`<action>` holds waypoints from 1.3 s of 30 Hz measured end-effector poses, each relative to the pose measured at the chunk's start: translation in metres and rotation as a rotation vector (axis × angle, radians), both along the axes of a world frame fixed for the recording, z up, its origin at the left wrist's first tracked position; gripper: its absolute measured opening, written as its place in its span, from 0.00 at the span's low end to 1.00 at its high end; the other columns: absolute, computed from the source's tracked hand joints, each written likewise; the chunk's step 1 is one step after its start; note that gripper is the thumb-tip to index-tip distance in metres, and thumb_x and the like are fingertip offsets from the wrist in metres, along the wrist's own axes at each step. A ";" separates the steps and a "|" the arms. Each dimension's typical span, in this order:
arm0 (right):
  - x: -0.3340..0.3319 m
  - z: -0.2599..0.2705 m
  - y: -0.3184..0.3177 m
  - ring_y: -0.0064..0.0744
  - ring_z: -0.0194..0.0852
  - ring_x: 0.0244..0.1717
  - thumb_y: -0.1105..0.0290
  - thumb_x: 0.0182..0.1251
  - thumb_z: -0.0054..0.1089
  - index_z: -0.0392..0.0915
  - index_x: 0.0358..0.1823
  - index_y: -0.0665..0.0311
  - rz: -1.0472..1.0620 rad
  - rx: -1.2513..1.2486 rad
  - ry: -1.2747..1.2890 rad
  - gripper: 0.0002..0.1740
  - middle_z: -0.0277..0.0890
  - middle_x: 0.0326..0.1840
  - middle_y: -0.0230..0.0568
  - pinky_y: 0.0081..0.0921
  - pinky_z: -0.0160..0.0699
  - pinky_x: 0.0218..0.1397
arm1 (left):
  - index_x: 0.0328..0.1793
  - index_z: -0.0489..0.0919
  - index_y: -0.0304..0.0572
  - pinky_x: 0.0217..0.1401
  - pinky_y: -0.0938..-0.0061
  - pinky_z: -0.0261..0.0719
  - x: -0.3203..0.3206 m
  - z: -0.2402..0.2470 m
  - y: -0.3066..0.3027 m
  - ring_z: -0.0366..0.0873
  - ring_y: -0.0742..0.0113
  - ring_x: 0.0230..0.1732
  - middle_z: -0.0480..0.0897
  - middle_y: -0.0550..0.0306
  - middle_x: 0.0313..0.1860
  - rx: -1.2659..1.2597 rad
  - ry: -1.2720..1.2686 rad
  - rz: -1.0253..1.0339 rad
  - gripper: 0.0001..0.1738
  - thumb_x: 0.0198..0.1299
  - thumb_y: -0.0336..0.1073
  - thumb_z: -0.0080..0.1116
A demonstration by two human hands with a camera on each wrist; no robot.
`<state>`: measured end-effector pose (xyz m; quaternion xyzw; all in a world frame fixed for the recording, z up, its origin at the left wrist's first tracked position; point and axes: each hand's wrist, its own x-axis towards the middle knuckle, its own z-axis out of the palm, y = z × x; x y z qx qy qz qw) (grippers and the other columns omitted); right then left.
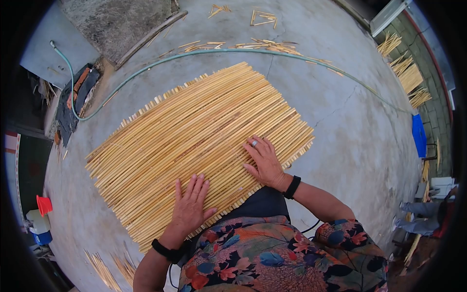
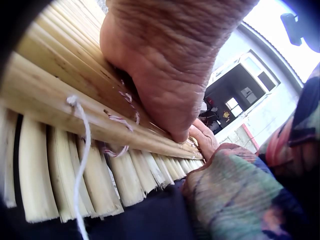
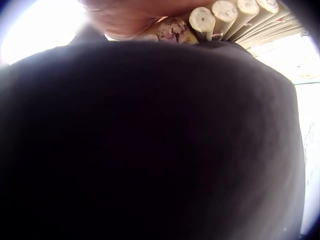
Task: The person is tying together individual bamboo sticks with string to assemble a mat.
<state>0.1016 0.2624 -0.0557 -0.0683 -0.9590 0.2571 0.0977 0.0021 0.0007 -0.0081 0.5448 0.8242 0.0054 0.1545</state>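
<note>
A mat of straw-coloured stalks (image 1: 189,131) lies across the person's lap, its top stalks side by side. Cut ends of a second, crosswise layer (image 2: 102,177) poke out under the near edge. The left hand (image 1: 188,209) rests on the near part of the mat, fingers straight and pointing away. Farther right, the right hand (image 1: 266,165) lies on the stalks near their right ends, wearing a ring. Red-and-white thread (image 2: 119,120) loops through the stalks, and a loose white string (image 2: 82,165) hangs from the edge in the left wrist view. Dark cloth (image 3: 150,140) hides most of the right wrist view.
A green hose (image 1: 189,54) curves over the concrete floor (image 1: 350,146) beyond the mat. Loose stalk pieces (image 1: 267,45) lie beside it. More stalk bundles (image 1: 102,270) are at lower left. A red basin (image 1: 44,205) stands left; another person's legs (image 1: 418,217) show at right.
</note>
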 end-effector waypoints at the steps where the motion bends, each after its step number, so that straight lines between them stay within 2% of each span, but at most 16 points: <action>1: 0.000 0.000 0.000 0.49 0.46 0.71 0.57 0.61 0.57 0.62 0.64 0.61 0.010 0.006 -0.013 0.32 0.57 0.66 0.48 0.47 0.41 0.73 | 0.71 0.57 0.36 0.73 0.43 0.28 0.000 0.000 0.000 0.43 0.54 0.76 0.54 0.47 0.73 -0.003 0.001 -0.001 0.47 0.53 0.61 0.53; 8: -0.011 0.014 -0.009 0.48 0.43 0.73 0.56 0.61 0.56 0.61 0.65 0.59 0.100 0.123 -0.095 0.32 0.55 0.68 0.48 0.48 0.37 0.73 | 0.71 0.57 0.37 0.73 0.43 0.27 0.000 0.005 -0.004 0.43 0.56 0.76 0.55 0.49 0.73 -0.031 -0.055 0.023 0.46 0.54 0.62 0.52; 12: -0.034 0.019 -0.018 0.47 0.41 0.74 0.53 0.61 0.55 0.61 0.65 0.60 0.191 0.126 -0.039 0.33 0.53 0.69 0.48 0.49 0.37 0.73 | 0.71 0.57 0.38 0.73 0.44 0.28 -0.003 0.003 -0.003 0.44 0.56 0.76 0.55 0.50 0.73 0.010 -0.034 0.035 0.45 0.56 0.62 0.50; 13: -0.023 0.014 -0.042 0.47 0.40 0.74 0.53 0.62 0.55 0.61 0.65 0.60 0.211 0.071 -0.112 0.34 0.53 0.70 0.48 0.49 0.37 0.73 | 0.71 0.57 0.38 0.73 0.44 0.29 0.008 0.016 -0.022 0.44 0.56 0.76 0.55 0.50 0.73 -0.032 -0.075 0.024 0.44 0.56 0.62 0.49; 15: -0.035 0.010 -0.023 0.47 0.40 0.74 0.52 0.62 0.54 0.61 0.66 0.60 0.244 0.132 -0.123 0.34 0.52 0.70 0.47 0.50 0.37 0.73 | 0.71 0.58 0.38 0.73 0.44 0.30 -0.003 0.005 -0.002 0.44 0.55 0.76 0.55 0.50 0.73 0.034 -0.046 0.031 0.44 0.57 0.62 0.47; 16: -0.023 0.011 -0.040 0.47 0.40 0.74 0.52 0.62 0.54 0.60 0.66 0.61 0.244 0.092 -0.153 0.34 0.52 0.70 0.47 0.50 0.36 0.73 | 0.71 0.58 0.39 0.73 0.44 0.31 0.006 0.014 -0.018 0.45 0.55 0.76 0.56 0.50 0.73 0.016 -0.079 0.024 0.43 0.58 0.63 0.47; 18: -0.043 0.009 -0.017 0.47 0.40 0.74 0.51 0.62 0.54 0.60 0.66 0.61 0.240 0.167 -0.110 0.35 0.52 0.70 0.47 0.50 0.36 0.73 | 0.71 0.58 0.39 0.73 0.44 0.31 -0.013 0.001 0.002 0.45 0.55 0.76 0.56 0.50 0.73 0.104 -0.028 0.020 0.43 0.58 0.63 0.46; 19: -0.028 0.012 -0.037 0.46 0.40 0.74 0.51 0.62 0.54 0.60 0.66 0.61 0.240 0.117 -0.147 0.35 0.52 0.70 0.47 0.50 0.36 0.73 | 0.71 0.58 0.39 0.73 0.44 0.31 0.001 0.011 -0.017 0.45 0.56 0.76 0.56 0.50 0.73 0.058 -0.079 0.021 0.43 0.58 0.63 0.46; 21: -0.052 0.010 -0.018 0.47 0.39 0.74 0.50 0.62 0.53 0.59 0.66 0.62 0.222 0.177 -0.107 0.36 0.51 0.71 0.48 0.50 0.35 0.73 | 0.71 0.58 0.40 0.74 0.45 0.32 -0.021 0.001 0.000 0.45 0.56 0.76 0.56 0.51 0.73 0.115 -0.019 0.031 0.43 0.58 0.62 0.46; 22: -0.032 0.011 -0.031 0.47 0.39 0.74 0.50 0.62 0.53 0.59 0.66 0.62 0.248 0.141 -0.153 0.36 0.51 0.71 0.48 0.50 0.35 0.73 | 0.71 0.57 0.40 0.74 0.45 0.32 -0.003 0.006 -0.013 0.45 0.57 0.76 0.56 0.51 0.73 0.093 -0.077 0.026 0.43 0.59 0.63 0.46; 24: -0.053 0.009 -0.010 0.48 0.39 0.74 0.50 0.62 0.53 0.59 0.67 0.62 0.232 0.226 -0.100 0.36 0.50 0.71 0.49 0.50 0.34 0.73 | 0.71 0.57 0.41 0.74 0.46 0.32 -0.023 -0.004 0.005 0.45 0.57 0.76 0.56 0.51 0.73 0.154 -0.021 0.025 0.43 0.59 0.63 0.45; 25: -0.033 0.009 -0.022 0.48 0.38 0.75 0.49 0.62 0.53 0.58 0.67 0.62 0.249 0.186 -0.151 0.37 0.49 0.72 0.49 0.50 0.34 0.73 | 0.72 0.57 0.41 0.74 0.46 0.32 -0.004 0.002 -0.007 0.45 0.58 0.76 0.55 0.51 0.73 0.118 -0.073 0.024 0.43 0.59 0.63 0.45; 32: -0.028 0.011 -0.017 0.49 0.36 0.75 0.51 0.60 0.55 0.55 0.68 0.64 0.272 0.183 -0.191 0.39 0.46 0.73 0.50 0.49 0.33 0.74 | 0.72 0.56 0.41 0.74 0.47 0.33 0.000 -0.003 -0.010 0.44 0.58 0.76 0.54 0.51 0.74 0.140 -0.059 -0.008 0.43 0.59 0.63 0.45; 36: -0.034 0.012 -0.016 0.49 0.36 0.75 0.52 0.61 0.54 0.55 0.68 0.64 0.284 0.157 -0.185 0.38 0.45 0.73 0.51 0.49 0.33 0.74 | 0.72 0.56 0.41 0.75 0.47 0.33 0.005 0.012 -0.054 0.44 0.57 0.76 0.54 0.49 0.74 0.112 -0.122 0.005 0.43 0.57 0.61 0.49; 38: -0.034 0.013 -0.014 0.50 0.36 0.75 0.51 0.62 0.52 0.55 0.68 0.62 0.303 0.146 -0.177 0.37 0.44 0.73 0.51 0.49 0.32 0.74 | 0.71 0.58 0.42 0.74 0.47 0.35 0.018 0.026 -0.086 0.46 0.55 0.75 0.55 0.47 0.73 0.046 -0.185 0.115 0.43 0.55 0.58 0.54; 39: -0.031 0.010 -0.013 0.50 0.37 0.75 0.49 0.62 0.52 0.58 0.67 0.61 0.293 0.119 -0.136 0.36 0.47 0.72 0.51 0.49 0.32 0.74 | 0.71 0.58 0.42 0.74 0.47 0.35 0.027 0.031 -0.100 0.46 0.55 0.75 0.55 0.47 0.73 0.045 -0.201 0.103 0.43 0.55 0.58 0.54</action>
